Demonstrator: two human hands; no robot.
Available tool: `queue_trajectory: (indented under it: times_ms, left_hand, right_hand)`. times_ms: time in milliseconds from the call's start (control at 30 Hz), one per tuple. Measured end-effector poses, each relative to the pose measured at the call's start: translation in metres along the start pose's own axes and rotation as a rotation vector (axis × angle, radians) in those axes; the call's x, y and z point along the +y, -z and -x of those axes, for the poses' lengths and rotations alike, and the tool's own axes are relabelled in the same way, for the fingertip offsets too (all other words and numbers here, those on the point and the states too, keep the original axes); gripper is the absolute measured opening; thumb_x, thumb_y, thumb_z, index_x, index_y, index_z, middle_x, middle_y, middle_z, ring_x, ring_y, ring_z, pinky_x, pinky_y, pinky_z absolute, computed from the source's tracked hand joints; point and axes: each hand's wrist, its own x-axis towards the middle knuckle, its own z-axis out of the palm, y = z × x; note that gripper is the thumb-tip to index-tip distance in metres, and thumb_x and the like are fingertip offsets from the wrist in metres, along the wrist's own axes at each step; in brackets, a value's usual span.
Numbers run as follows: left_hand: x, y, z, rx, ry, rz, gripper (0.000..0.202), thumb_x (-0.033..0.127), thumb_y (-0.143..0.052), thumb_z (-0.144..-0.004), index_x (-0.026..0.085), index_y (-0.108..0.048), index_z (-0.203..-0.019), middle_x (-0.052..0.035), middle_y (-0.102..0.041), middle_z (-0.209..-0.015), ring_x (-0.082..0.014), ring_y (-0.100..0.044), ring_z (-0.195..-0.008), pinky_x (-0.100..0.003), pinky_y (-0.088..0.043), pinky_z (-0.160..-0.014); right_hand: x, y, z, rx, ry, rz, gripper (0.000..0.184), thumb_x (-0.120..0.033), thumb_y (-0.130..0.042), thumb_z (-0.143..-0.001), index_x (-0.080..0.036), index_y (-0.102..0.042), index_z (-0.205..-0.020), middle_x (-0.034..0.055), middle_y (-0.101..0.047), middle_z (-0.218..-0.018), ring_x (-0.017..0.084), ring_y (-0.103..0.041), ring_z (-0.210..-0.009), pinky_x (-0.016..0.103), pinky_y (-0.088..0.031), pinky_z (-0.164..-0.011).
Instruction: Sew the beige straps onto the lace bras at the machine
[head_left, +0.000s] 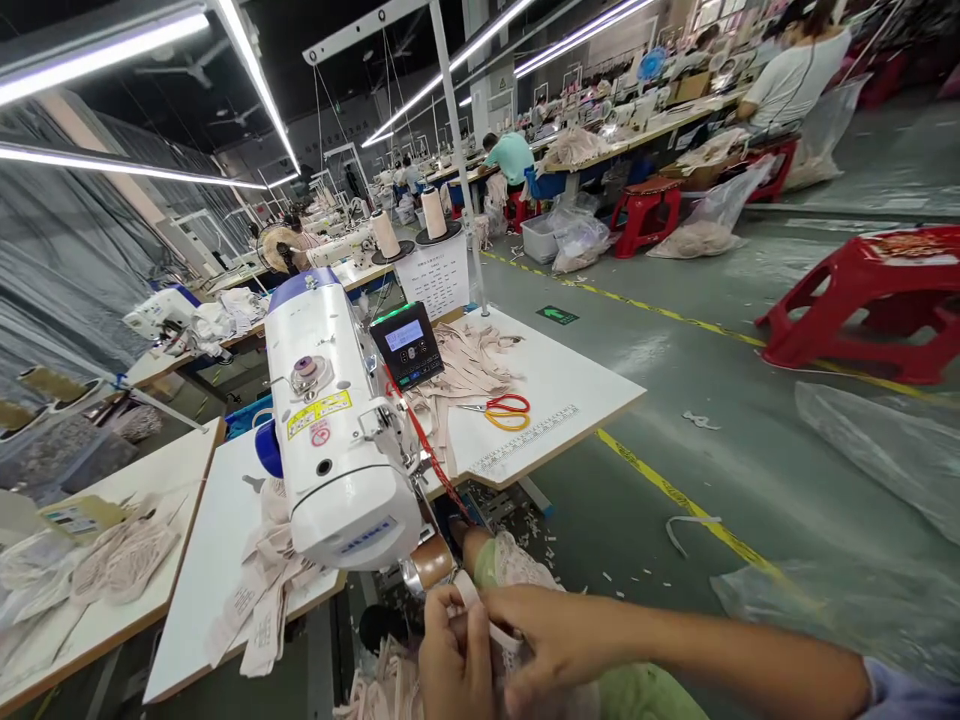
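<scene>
At the bottom of the view, my left hand [454,655] is closed, pinching a pale pink elastic strap [468,590] between thumb and fingers. My right hand [559,635] is just beside it, fingers bent round the same strap where it loops down. Pale lace fabric [525,565] lies behind and below the hands, over my lap; how it joins the strap is hidden. Directly beyond my hands stands a white sewing machine [337,440], its brown cylinder-shaped arm [433,562] close to my left fingertips. More pale straps [386,685] hang in a bunch at lower left.
On the white table [581,370] lie scissors [504,411], a clear ruler [525,440] and a heap of pale strips [472,360]. A control panel [409,345] stands beside the machine. Labelled strips [262,610] hang over the left edge. Red stools [862,300] stand right.
</scene>
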Motion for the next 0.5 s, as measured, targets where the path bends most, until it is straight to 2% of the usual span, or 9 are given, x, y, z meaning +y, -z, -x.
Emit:
queue_trajectory:
  times_ms: [100, 167, 233, 333, 433, 500]
  left_hand:
    - [0.000, -0.003, 0.004, 0.086, -0.049, -0.049, 0.052, 0.071, -0.047, -0.090, 0.022, -0.061, -0.099, -0.0039, -0.067, -0.077, -0.0199, -0.060, -0.066, -0.030, -0.046, -0.064]
    - [-0.001, 0.002, 0.007, 0.130, -0.045, -0.041, 0.052, 0.068, -0.045, -0.092, 0.022, -0.060, -0.112, -0.0085, -0.070, -0.099, -0.0216, -0.064, -0.081, -0.032, -0.050, -0.075]
    - [-0.003, 0.010, 0.012, 0.101, -0.013, -0.025, 0.052, 0.064, -0.048, -0.093, 0.022, -0.056, -0.123, -0.0104, -0.068, -0.110, -0.0210, -0.064, -0.082, -0.032, -0.051, -0.074]
    - [-0.005, 0.025, 0.016, -0.031, 0.038, 0.042, 0.051, 0.059, -0.056, -0.091, 0.022, -0.052, -0.126, -0.0069, -0.067, -0.099, -0.0176, -0.060, -0.071, -0.028, -0.048, -0.065]
    - [-0.009, 0.035, 0.015, -0.154, 0.045, 0.099, 0.034, 0.052, -0.063, -0.089, 0.021, -0.057, -0.103, -0.0012, -0.060, -0.084, -0.0143, -0.054, -0.071, -0.024, -0.045, -0.065]
    - [-0.011, 0.039, 0.012, -0.194, 0.057, 0.094, 0.030, 0.048, -0.065, -0.090, 0.020, -0.054, -0.087, 0.0017, -0.053, -0.076, -0.0120, -0.049, -0.067, -0.022, -0.041, -0.062]
  right_hand:
    - [0.000, -0.016, 0.003, 0.142, 0.008, -0.115, 0.041, -0.056, -0.067, -0.085, -0.024, -0.070, -0.110, 0.0052, -0.068, -0.104, 0.022, -0.063, -0.094, 0.033, -0.053, -0.082]
    - [0.003, -0.019, 0.001, 0.202, 0.029, -0.116, 0.027, -0.046, -0.062, -0.091, -0.024, -0.072, -0.104, 0.0062, -0.066, -0.105, 0.022, -0.062, -0.098, 0.033, -0.051, -0.086]
    - [0.006, -0.022, 0.001, 0.243, 0.065, -0.098, 0.023, -0.039, -0.058, -0.094, -0.023, -0.074, -0.096, 0.0072, -0.064, -0.102, 0.021, -0.061, -0.096, 0.033, -0.050, -0.085]
    - [0.004, -0.024, 0.004, 0.293, 0.065, -0.138, 0.024, -0.038, -0.058, -0.093, -0.021, -0.076, -0.092, 0.0066, -0.064, -0.090, 0.020, -0.060, -0.088, 0.033, -0.047, -0.080]
    - [-0.002, -0.020, -0.002, 0.316, -0.071, -0.450, 0.024, -0.040, -0.064, -0.090, -0.022, -0.073, -0.103, 0.0048, -0.065, -0.092, 0.018, -0.059, -0.084, 0.031, -0.047, -0.076]
    - [-0.004, -0.016, -0.012, 0.333, -0.154, -0.673, 0.031, -0.040, -0.068, -0.087, -0.023, -0.068, -0.112, 0.0042, -0.067, -0.099, 0.018, -0.061, -0.089, 0.030, -0.048, -0.077]
